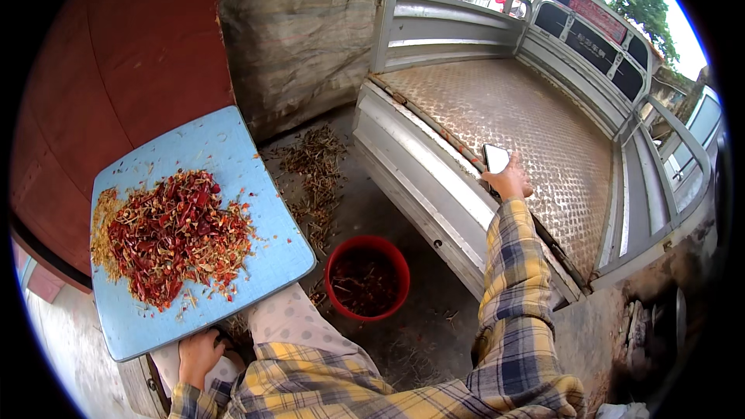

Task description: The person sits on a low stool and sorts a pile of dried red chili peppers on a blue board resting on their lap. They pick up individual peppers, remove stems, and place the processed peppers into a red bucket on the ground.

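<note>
My right hand (510,179) reaches out over the rear edge of a truck bed and grips a smartphone (496,158) with a pale, bright face. Low on the left, my left hand (199,354) lies by my knee, just below the near edge of a blue tabletop (273,256); its fingertips are partly hidden. Broken dried red chilies (174,233) are heaped on that blue surface. Yellowish seeds (105,238) gather along the heap's left side. Between my legs and the truck stands a red bucket (401,279) with dark, stemmy bits inside.
The truck bed (465,93) has a rusty tread-plate floor, metal side rails and a lowered tailgate (419,192). Dried stems (317,169) litter the concrete floor. A red-brown panel (145,41) rises behind the tabletop, beside a hanging stained sheet (297,29).
</note>
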